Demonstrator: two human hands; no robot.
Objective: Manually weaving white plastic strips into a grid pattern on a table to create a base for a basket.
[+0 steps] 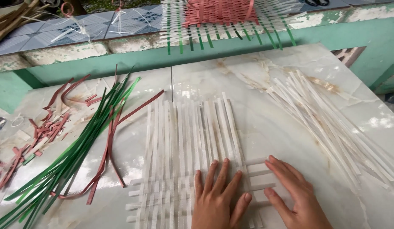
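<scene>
Woven mat (184, 148) at centre of tabletop (264, 80), under left hand (218, 197) and right hand (296, 193) at near edge. Loose strip pile (332, 123) to the right; long strip bundle (74, 152) and scraps (40, 131) left. Behind, on ledge (78, 46), another half-woven piece (222, 17).

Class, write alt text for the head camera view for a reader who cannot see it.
Two bare hands, the left hand and right hand, press flat on a partly woven mat of white strips on a pale marble table. Loose green strips lie left, loose white strips right.
</scene>
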